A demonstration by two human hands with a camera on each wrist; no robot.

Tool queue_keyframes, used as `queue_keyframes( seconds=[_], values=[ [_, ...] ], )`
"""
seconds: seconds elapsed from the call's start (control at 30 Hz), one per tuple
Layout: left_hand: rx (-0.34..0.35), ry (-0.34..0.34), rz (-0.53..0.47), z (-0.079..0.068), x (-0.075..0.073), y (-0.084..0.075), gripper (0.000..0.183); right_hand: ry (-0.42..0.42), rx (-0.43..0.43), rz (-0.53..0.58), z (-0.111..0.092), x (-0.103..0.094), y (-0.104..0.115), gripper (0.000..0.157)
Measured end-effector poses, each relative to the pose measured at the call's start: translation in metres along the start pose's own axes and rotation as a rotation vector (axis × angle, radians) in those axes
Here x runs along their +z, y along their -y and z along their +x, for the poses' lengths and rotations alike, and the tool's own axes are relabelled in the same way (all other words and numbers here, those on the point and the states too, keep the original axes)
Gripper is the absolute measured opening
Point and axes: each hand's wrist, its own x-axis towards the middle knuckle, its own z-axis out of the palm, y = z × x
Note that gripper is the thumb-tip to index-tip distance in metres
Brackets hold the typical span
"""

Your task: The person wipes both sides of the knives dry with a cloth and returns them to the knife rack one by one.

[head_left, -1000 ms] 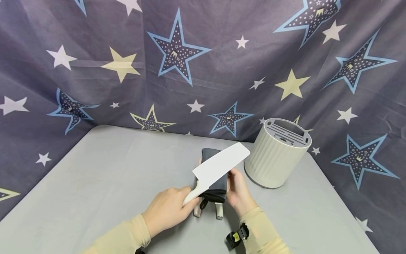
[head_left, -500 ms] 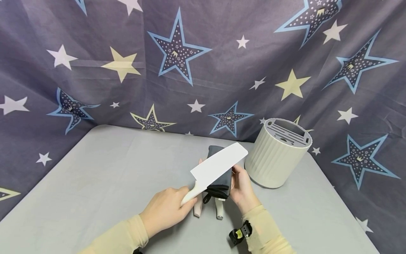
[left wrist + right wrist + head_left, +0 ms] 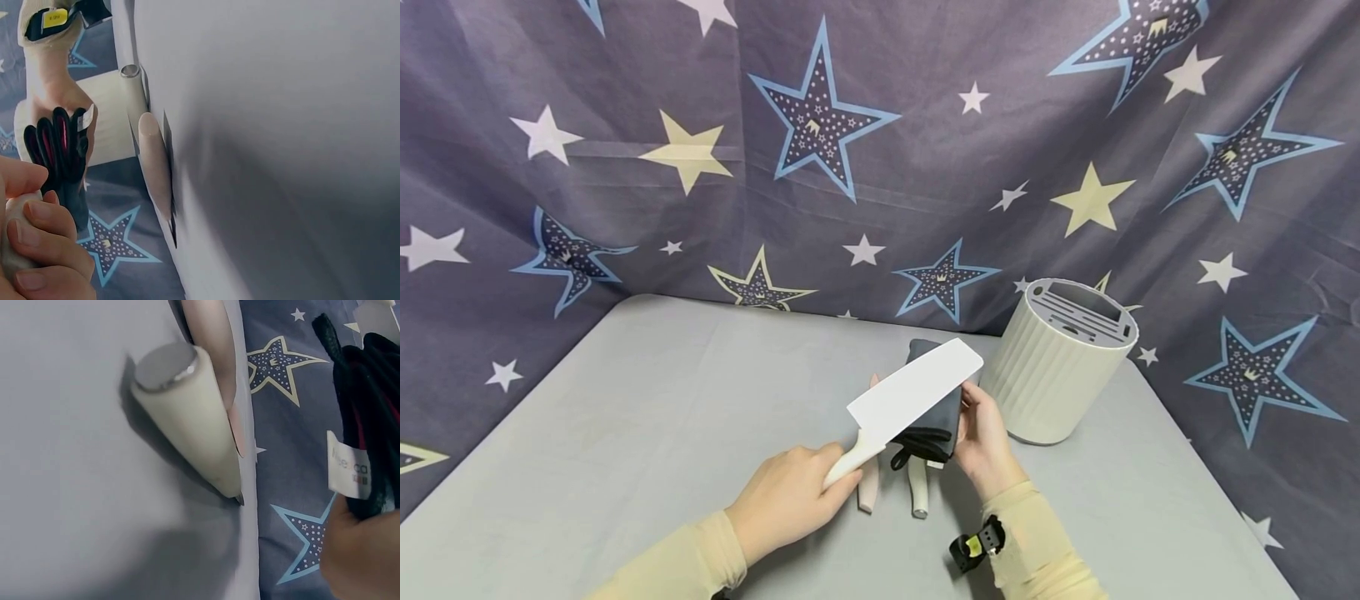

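Observation:
My left hand (image 3: 786, 496) grips the pale handle of a white-bladed cleaver (image 3: 917, 392), its blade slanting up to the right. Behind the blade, my right hand (image 3: 985, 437) holds a folded dark grey cloth (image 3: 943, 417) with black edging, a small hanging loop and a white label (image 3: 350, 469). The blade overlaps much of the cloth in the head view. Below them on the table lie two more knives, one with a pinkish handle (image 3: 868, 487) and one with a cream, metal-capped handle (image 3: 918, 492). Their blades are mostly hidden in the head view.
A cream ribbed knife block (image 3: 1037, 375) with a slotted grey top stands right of my right hand. A grey-covered table (image 3: 625, 433) runs back to a star-patterned curtain (image 3: 850, 217). A black wrist strap device (image 3: 977, 543) sits at my right wrist.
My right hand has moved right and slightly away with the cloth, uncovering more of the two knives on the table. The cleaver in my left hand has shifted slightly left.

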Motion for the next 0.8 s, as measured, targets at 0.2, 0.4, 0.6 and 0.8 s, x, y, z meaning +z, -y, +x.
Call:
queue_keyframes(
  seconds=[0.2, 0.4, 0.6, 0.8],
  values=[
    [0.0, -0.01, 0.002, -0.002, 0.001, 0.002, 0.034, -0.008, 0.009, 0.026, 0.0, -0.003, 0.005, 0.034],
    [-0.027, -0.008, 0.003, -0.004, 0.001, 0.004, 0.036, -0.027, 0.016, 0.048, 0.0, -0.005, 0.01, 0.033],
    [-0.035, -0.013, 0.014, -0.007, -0.001, 0.007, 0.036, -0.017, 0.019, 0.07, 0.001, -0.005, 0.013, 0.033],
    [-0.026, -0.03, 0.036, -0.01, -0.001, 0.01, 0.036, -0.011, 0.018, 0.106, 0.0, -0.005, 0.017, 0.036]
  ],
)
